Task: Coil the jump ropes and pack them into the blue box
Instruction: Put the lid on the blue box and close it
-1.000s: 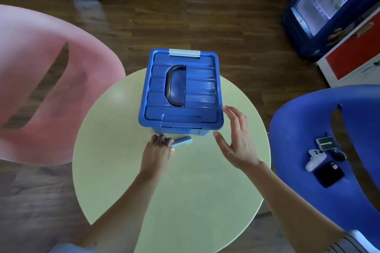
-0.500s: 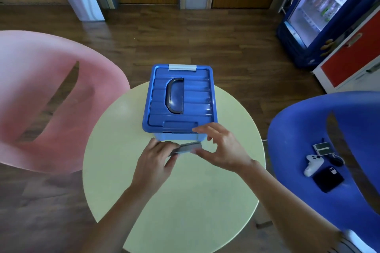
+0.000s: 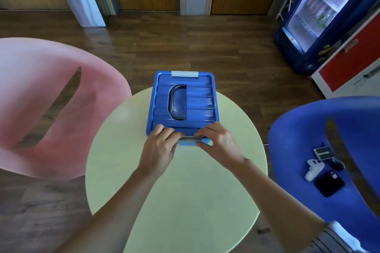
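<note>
Round pale-yellow table (image 3: 176, 201) nearest the camera, bare on this side of the blue plastic lidded box (image 3: 183, 107); no jump ropes visible anywhere, so whether they are inside the box cannot be told.

Left hand (image 3: 159, 150) and right hand (image 3: 221, 146) meet at the box's near edge; each pinches one end of the grey front latch clip (image 3: 189, 140), fingers curled over the lid rim, thumbs below; both grasping, not released.

Box stands on the far half of the table, lid seated, dark carry handle (image 3: 177, 101) lying flat; a second grey latch clip (image 3: 184, 73) sits at the box's far edge.

Judged risks: pressing the clip unevenly may leave it half-engaged, letting the lid spring; downward force at the near edge could push the box towards the table's far rim, which it seems close to; a fingertip could get nipped under the clip.

Count: one box, two clips, one handle, two hands, one table; left of the box one pink plastic chair (image 3: 51, 104); right of it one blue plastic chair (image 3: 308, 139).
</note>
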### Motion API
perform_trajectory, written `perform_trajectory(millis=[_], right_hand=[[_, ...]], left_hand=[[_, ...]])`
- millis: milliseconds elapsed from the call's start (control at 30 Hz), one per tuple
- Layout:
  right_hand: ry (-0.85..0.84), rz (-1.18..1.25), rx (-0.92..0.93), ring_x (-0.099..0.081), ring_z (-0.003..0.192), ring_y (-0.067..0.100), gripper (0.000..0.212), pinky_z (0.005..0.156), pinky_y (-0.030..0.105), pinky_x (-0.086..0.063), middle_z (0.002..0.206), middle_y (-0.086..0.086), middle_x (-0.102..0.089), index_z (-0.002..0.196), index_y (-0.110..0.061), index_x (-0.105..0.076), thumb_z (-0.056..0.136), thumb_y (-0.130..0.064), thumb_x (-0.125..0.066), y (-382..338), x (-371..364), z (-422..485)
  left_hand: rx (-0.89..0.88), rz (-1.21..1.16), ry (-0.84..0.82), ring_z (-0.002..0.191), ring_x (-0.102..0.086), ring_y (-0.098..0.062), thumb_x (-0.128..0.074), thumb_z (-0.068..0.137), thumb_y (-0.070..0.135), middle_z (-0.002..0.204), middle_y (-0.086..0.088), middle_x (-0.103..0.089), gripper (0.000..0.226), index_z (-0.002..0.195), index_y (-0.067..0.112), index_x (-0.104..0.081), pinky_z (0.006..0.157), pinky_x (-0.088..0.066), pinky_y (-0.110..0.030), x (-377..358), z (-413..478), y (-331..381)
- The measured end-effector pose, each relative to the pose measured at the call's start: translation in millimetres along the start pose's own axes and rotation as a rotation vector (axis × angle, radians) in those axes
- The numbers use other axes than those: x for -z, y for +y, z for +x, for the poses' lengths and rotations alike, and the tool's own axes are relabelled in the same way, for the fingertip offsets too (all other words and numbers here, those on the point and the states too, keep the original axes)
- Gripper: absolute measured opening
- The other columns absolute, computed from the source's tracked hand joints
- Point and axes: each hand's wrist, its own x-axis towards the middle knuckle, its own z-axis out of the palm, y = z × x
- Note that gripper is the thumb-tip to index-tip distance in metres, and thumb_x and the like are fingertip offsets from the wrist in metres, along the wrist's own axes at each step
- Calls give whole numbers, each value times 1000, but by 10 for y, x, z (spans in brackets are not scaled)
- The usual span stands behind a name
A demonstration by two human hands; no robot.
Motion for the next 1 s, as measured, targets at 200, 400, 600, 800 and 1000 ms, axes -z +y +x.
perform_trajectory(millis=[200, 400, 600, 800, 1000], right_hand=[[52, -37, -1, -57, 76, 25, 25, 69, 31, -48, 83, 0, -67, 93, -11, -72, 69, -7, -78, 0, -80, 30], [117, -62, 104, -60, 72, 22, 18, 66, 30, -52, 88, 1, -69, 94, -11, -74, 76, -9, -74, 63, -111, 31], [50, -21, 38, -60, 70, 24, 14, 59, 35, -55, 82, -1, -73, 85, -10, -76, 72, -10, -78, 121, -114, 172], [28, -40, 51, -58, 72, 22, 15, 61, 33, -53, 87, -4, -72, 91, -12, -76, 77, -18, -73, 141, -113, 146], [-20, -84, 53, -57, 73, 21, 30, 62, 31, -54, 86, -3, -71, 101, -13, -74, 73, -21, -78, 135, -87, 202]], left_hand=[[-59, 18, 14, 79, -44, -21, -79, 71, -3, 79, -5, -63, 25, 94, 3, -72, 70, -44, -30, -58, 30, -115], [-33, -2, 47, 76, -46, -22, -80, 73, 3, 78, -7, -61, 23, 95, 3, -73, 61, -48, -40, -81, 50, -161], [17, -3, 5, 74, -39, -17, -86, 66, 7, 67, -5, -56, 23, 86, 2, -75, 64, -46, -32, -98, 180, -199], [7, -16, -27, 76, -39, -17, -83, 70, 6, 70, -6, -56, 24, 91, 1, -74, 62, -51, -36, -99, 174, -206], [3, -13, -58, 78, -41, -17, -84, 70, 11, 76, -6, -57, 28, 95, 3, -73, 66, -51, -38, -73, 179, -254]])
